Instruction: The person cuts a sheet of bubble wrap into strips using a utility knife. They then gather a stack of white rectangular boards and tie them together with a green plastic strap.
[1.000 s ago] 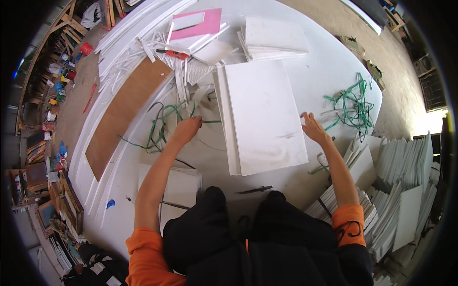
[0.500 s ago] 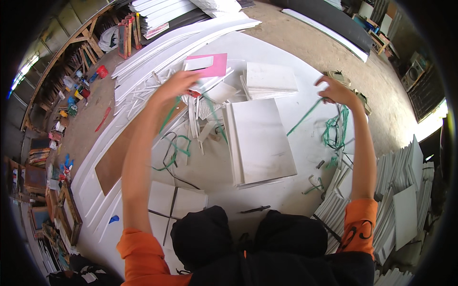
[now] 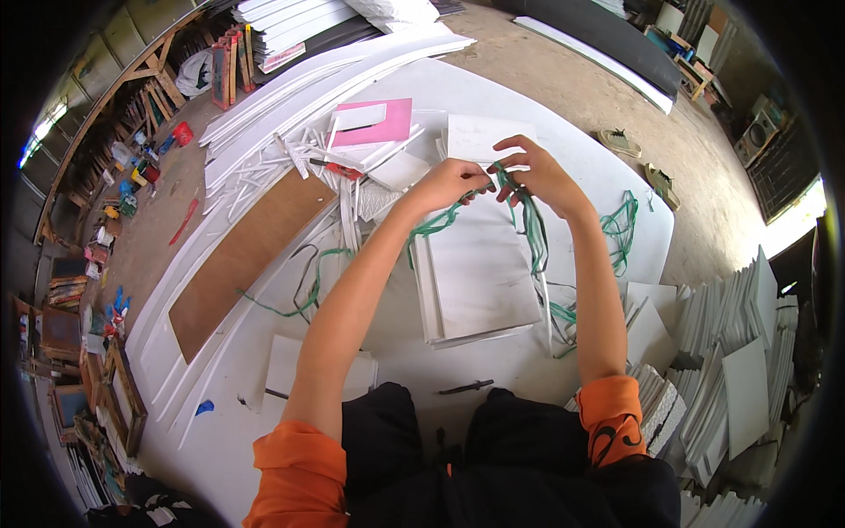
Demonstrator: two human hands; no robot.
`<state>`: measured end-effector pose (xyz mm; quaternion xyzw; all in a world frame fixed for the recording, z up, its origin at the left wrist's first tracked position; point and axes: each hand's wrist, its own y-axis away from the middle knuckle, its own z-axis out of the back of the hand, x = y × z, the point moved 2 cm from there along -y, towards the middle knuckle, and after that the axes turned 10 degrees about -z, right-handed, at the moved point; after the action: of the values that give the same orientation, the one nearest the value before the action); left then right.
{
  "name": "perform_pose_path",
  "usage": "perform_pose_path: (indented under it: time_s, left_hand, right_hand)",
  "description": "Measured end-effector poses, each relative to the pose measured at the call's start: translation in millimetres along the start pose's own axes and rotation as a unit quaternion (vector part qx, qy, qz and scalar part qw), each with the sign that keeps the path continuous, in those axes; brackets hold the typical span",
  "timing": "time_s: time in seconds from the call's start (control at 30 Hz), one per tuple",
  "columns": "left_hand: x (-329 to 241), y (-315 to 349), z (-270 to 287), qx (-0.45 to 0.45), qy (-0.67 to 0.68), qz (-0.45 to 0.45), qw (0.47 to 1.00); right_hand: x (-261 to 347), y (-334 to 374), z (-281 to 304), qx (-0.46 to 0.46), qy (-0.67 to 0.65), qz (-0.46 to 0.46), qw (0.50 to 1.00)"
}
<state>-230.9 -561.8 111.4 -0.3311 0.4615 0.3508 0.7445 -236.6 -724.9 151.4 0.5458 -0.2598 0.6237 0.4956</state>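
Note:
Just above the far end of a stack of white boards [image 3: 484, 282], my two hands almost meet. Green plastic twine [image 3: 534, 231] hangs in loose strands from both. The fingers of my left hand [image 3: 451, 183] pinch the twine, and a strand droops from it along the stack's left side. My right hand [image 3: 544, 183] has curled fingers with twine gathered between thumb and fingers; the exact grip is partly hidden. Whether the strands are knotted together I cannot tell.
Beyond the stack lie another pile of white boards [image 3: 493, 132], a pink sheet [image 3: 392, 123] and a red-handled cutter [image 3: 339, 169]. A brown board [image 3: 251, 264] lies left among white strips. More twine [image 3: 620, 231] lies at right, near upright white panels [image 3: 731, 352]. A dark pen-like tool [image 3: 466, 387] lies near me.
Both hands have come together from wide apart, bringing the twine over the stack. The twine was stretched out to the sides and now hangs slack.

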Motion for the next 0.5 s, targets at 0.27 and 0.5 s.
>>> perform_pose_path:
  time_s: [0.27, 0.5]
  left_hand:
    - [-2.4, -5.4, -2.2, -0.058, 0.084, 0.083, 0.991]
    - [7.8, -2.6, -3.7, -0.089, 0.133, 0.05, 0.986]
  right_hand:
    - [-3.4, -1.4, -11.1, 0.011, 0.066, 0.035, 0.997]
    - [-12.3, -4.7, -17.7, -0.003, 0.06, 0.076, 0.995]
